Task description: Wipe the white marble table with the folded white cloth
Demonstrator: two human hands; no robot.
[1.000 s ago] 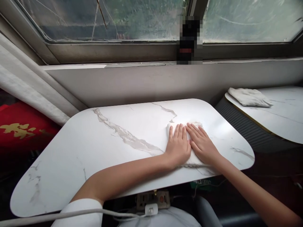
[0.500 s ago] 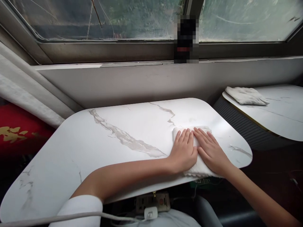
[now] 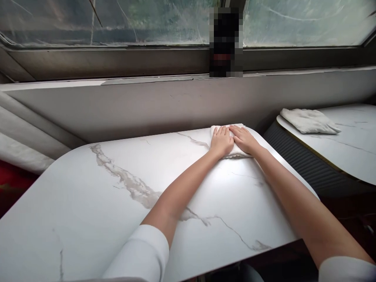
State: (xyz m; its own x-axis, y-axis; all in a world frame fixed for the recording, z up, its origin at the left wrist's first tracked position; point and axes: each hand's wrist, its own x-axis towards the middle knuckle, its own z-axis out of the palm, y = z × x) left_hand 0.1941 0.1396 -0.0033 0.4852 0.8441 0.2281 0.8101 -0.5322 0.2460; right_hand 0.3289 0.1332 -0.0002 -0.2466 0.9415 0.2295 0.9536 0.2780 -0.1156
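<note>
A folded white cloth [image 3: 237, 151] lies at the far right part of the white marble-patterned table [image 3: 117, 219], close to its back edge. My left hand [image 3: 222, 141] presses flat on the cloth's left half, fingers stretched out toward the wall. Beside it, my right hand [image 3: 244, 140] rests flat on the right half, its fingers also stretched. The thumbs of both hands are near each other. Much of the cloth is covered by the hands.
A second marble-patterned table [image 3: 357, 149] with a ribbed grey side stands at the right. A crumpled white cloth [image 3: 308, 120] lies on it. Behind are a wall, a window ledge and a blurred-out dark object [image 3: 225, 43]. A pale curtain [image 3: 26, 137] hangs left.
Both hands have pushed the cloth from the table's near edge to its back edge, and the arms are stretched further out. The camera view has shifted too.
</note>
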